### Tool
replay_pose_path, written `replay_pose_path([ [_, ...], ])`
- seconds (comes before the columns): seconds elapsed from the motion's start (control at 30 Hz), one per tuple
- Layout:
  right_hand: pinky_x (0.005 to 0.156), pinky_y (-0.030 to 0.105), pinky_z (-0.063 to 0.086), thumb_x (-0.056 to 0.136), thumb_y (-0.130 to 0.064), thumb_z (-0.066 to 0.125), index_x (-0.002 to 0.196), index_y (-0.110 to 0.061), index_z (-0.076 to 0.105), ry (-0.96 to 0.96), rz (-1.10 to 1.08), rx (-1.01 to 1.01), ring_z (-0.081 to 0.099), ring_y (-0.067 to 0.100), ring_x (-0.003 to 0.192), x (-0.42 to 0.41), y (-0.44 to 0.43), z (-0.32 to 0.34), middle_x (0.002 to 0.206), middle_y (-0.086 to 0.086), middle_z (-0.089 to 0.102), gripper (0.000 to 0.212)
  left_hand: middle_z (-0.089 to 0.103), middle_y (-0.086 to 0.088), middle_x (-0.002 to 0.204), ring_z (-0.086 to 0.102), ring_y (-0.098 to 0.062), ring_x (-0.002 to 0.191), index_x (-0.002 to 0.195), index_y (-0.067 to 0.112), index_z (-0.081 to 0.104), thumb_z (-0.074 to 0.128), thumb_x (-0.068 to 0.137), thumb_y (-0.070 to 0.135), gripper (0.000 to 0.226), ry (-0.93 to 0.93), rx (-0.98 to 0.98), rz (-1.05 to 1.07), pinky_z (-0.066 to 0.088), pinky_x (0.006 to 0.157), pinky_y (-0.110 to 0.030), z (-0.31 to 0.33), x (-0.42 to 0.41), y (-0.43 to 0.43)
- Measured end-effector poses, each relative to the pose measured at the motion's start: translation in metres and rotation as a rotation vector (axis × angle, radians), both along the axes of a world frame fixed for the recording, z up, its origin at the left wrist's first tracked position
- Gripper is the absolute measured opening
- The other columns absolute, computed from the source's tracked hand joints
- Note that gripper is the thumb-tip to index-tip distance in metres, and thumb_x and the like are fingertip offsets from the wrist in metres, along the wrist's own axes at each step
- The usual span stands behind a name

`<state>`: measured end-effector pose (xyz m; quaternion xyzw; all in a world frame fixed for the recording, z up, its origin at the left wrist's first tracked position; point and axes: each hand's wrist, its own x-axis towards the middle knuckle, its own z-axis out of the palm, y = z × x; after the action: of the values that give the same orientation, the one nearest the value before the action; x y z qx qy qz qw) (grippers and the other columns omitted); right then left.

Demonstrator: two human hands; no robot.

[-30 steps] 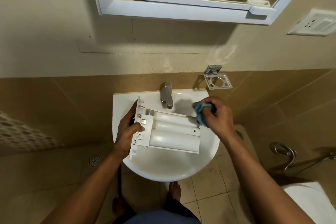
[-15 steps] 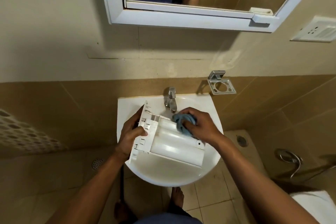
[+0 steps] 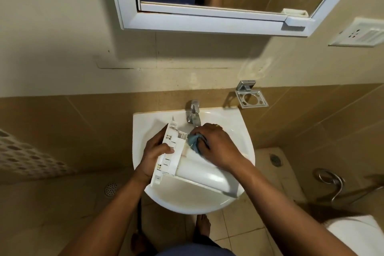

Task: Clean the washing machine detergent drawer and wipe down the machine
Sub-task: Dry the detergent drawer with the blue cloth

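Detergent drawer (image 3: pixel 199 172) sits over the sink basin (image 3: pixel 143 129), just below the tap (image 3: pixel 194 112), underside up by the look of it. Long axis runs from the ribbed end near the tap diagonally away toward the person's right. Left hand (image 3: pixel 153 158) grips the ribbed end, fingers wrapped over its edge. Right hand (image 3: pixel 220 145) is clenched round a bunched blue cloth (image 3: pixel 194 141), pressing it on the drawer at the tap end. Unwiped length lies away from the tap, under the right forearm, so the next stroke is likely the right hand's, along that axis.
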<state>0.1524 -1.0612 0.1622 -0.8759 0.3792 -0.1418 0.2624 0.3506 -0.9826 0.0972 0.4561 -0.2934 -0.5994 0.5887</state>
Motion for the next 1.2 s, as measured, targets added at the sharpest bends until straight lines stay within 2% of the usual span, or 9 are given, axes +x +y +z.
replay_pose_path([
  [0.17,0.077,0.014,0.052,0.084,-0.004,0.068,0.093,-0.028,0.077,-0.236,-0.239,0.214,0.07,0.001,0.088,-0.013,0.0,0.002,0.091,-0.018,0.075,0.027,0.075,-0.016,0.113,0.073,-0.031,0.093,0.131,0.016,0.068,0.071,0.074,0.011,0.057,0.059,0.032,-0.009,0.056,0.072,-0.031,-0.009,0.0,0.01],
  [0.3,0.091,0.029,0.056,0.089,-0.001,0.067,0.11,-0.019,0.076,-0.444,-0.265,0.113,0.069,0.006,0.104,0.028,0.017,0.004,0.11,-0.01,0.075,0.029,0.068,-0.016,0.133,0.067,-0.031,0.12,0.142,0.018,0.061,0.078,0.088,0.032,0.058,0.102,-0.012,-0.008,0.057,0.095,-0.037,-0.005,-0.012,0.003],
  [0.43,0.099,0.024,0.046,0.092,-0.005,0.067,0.122,-0.015,0.072,-0.37,-0.265,-0.14,0.061,0.013,0.111,0.042,0.054,-0.02,0.118,0.0,0.069,0.032,0.069,-0.02,0.13,0.067,-0.034,0.118,0.138,0.014,0.064,0.076,0.082,0.029,0.059,0.099,-0.009,0.044,0.056,0.094,-0.032,-0.007,-0.013,-0.002],
  [0.63,0.083,0.036,0.059,0.078,-0.007,0.074,0.097,-0.018,0.076,-0.44,-0.423,0.115,0.068,0.007,0.092,0.009,0.049,-0.02,0.098,-0.006,0.072,0.022,0.073,-0.024,0.112,0.074,-0.036,0.096,0.125,0.007,0.07,0.07,0.081,0.021,0.046,0.185,0.124,0.094,0.061,0.076,-0.036,-0.016,-0.017,0.003],
  [0.73,0.085,0.037,0.056,0.08,-0.003,0.074,0.101,-0.015,0.076,-0.375,-0.469,-0.03,0.067,0.015,0.091,0.01,0.037,-0.014,0.1,-0.002,0.074,0.024,0.075,-0.021,0.098,0.075,-0.031,0.078,0.116,0.009,0.073,0.071,0.079,0.02,0.039,0.244,0.178,0.116,0.061,0.062,-0.034,-0.012,-0.015,-0.003],
  [0.83,0.093,0.033,0.051,0.088,-0.018,0.069,0.122,-0.018,0.069,-0.149,-0.319,-0.082,0.065,0.022,0.102,0.028,0.05,-0.022,0.111,0.002,0.073,0.035,0.074,-0.019,0.107,0.072,-0.032,0.086,0.124,0.007,0.066,0.06,0.084,0.014,0.042,0.195,0.123,0.133,0.06,0.071,-0.036,-0.006,-0.015,-0.013],
  [0.97,0.092,0.027,0.052,0.089,-0.034,0.066,0.139,-0.027,0.049,-0.102,-0.222,-0.11,0.058,0.016,0.113,0.023,0.079,-0.04,0.126,-0.003,0.063,0.053,0.062,-0.025,0.113,0.064,-0.039,0.092,0.126,0.006,0.062,0.052,0.089,0.012,0.039,0.319,0.174,0.176,0.053,0.083,-0.042,-0.011,-0.011,-0.01],
  [1.07,0.083,0.029,0.057,0.087,-0.028,0.068,0.129,-0.027,0.06,-0.032,-0.054,-0.21,0.059,0.016,0.114,-0.001,0.08,-0.042,0.123,-0.007,0.065,0.043,0.069,-0.018,0.1,0.068,-0.033,0.085,0.104,0.013,0.076,0.05,0.09,0.014,0.03,0.411,0.198,0.217,0.059,0.076,-0.039,-0.01,-0.002,-0.008],
  [1.2,0.094,0.033,0.057,0.087,-0.023,0.078,0.117,-0.019,0.074,-0.138,-0.241,-0.306,0.068,0.018,0.111,-0.023,0.058,-0.042,0.118,-0.004,0.074,0.03,0.076,-0.008,0.089,0.075,-0.025,0.078,0.086,0.02,0.083,0.04,0.095,0.016,0.044,0.471,0.161,0.205,0.062,0.067,-0.034,0.002,0.002,-0.013],
])
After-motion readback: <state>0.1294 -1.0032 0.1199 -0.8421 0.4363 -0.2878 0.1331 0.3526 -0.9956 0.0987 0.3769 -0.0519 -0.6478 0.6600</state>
